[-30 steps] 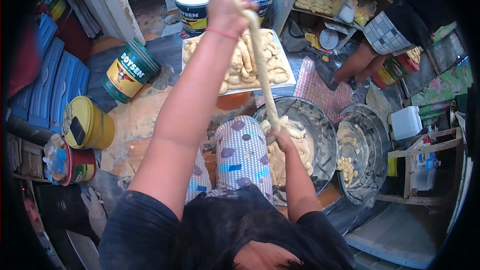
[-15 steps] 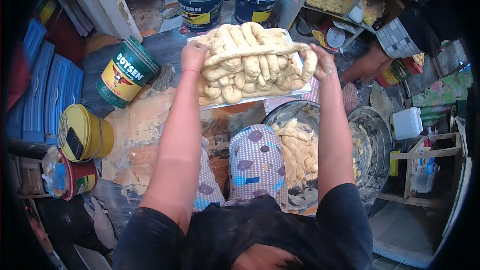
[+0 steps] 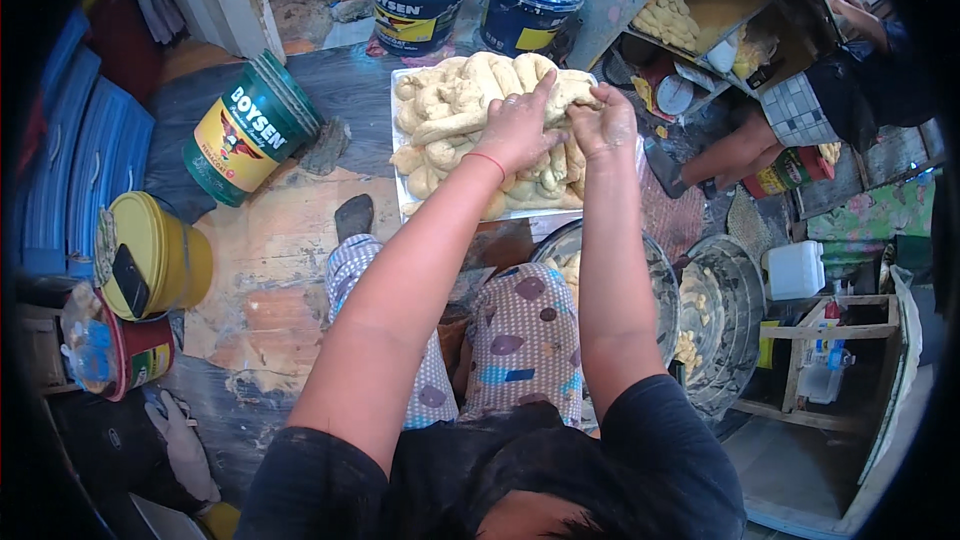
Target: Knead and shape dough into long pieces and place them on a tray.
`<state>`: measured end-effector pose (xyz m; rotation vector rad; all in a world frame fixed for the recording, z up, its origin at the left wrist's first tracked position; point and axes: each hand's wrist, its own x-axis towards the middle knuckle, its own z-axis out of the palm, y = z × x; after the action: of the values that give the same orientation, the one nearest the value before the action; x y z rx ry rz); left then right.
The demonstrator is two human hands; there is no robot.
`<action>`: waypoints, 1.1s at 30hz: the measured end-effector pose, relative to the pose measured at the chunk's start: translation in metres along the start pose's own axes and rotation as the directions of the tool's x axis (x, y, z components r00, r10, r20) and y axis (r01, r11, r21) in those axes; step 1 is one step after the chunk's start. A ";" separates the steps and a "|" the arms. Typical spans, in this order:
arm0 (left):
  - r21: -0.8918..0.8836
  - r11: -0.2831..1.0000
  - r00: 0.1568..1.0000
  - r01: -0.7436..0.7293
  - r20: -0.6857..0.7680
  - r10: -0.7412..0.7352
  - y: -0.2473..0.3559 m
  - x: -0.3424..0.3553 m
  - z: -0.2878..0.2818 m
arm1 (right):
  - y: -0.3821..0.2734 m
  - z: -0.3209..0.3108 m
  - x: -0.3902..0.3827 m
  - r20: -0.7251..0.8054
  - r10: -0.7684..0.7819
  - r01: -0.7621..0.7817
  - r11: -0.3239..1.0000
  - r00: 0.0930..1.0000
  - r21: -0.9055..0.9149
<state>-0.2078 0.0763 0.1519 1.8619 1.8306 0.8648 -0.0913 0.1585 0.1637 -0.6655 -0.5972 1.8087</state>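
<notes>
A white rectangular tray lies in front of me, heaped with thick ropes of pale dough. Over the pile's right half, my left hand rests with its fingers stretched out and spread on the dough. Close beside it, my right hand has its fingers closed on the end of a dough rope at the tray's far right corner. The right hand's palm side is partly visible; some of the dough under both hands is hidden.
Two dark blue buckets stand behind the tray. Left are a green bucket, a yellow bucket with a phone and a red bucket. Dark basins holding dough sit at right. Another person's leg is beyond.
My hands held a long dough rope stretched across the pile; it now lies on the pile. My left hand has moved right, near my right hand, which has shifted slightly left.
</notes>
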 end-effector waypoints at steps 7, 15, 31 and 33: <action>-0.449 0.885 0.914 0.126 -0.294 -0.280 -0.024 0.019 0.010 | 0.016 -0.022 0.001 0.369 -0.520 0.234 -0.308 0.771 -0.922; 0.139 0.980 0.978 0.143 -0.170 -0.119 -0.035 0.021 0.001 | -0.021 -0.093 0.043 -0.073 -0.347 0.144 0.560 0.935 -0.816; 0.507 0.861 0.996 0.020 -0.088 0.029 -0.051 0.003 0.013 | 0.020 -0.061 0.026 0.380 -0.345 0.125 -0.578 0.858 -0.806; 0.454 0.891 0.999 0.015 -0.038 0.002 -0.051 0.006 0.015 | 0.001 -0.103 0.026 0.016 -0.462 0.016 -0.003 0.887 -1.000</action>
<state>-0.2359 0.0878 0.1079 2.1148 2.2067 0.4927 -0.0284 0.1908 0.0850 -1.6530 -1.6987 0.5481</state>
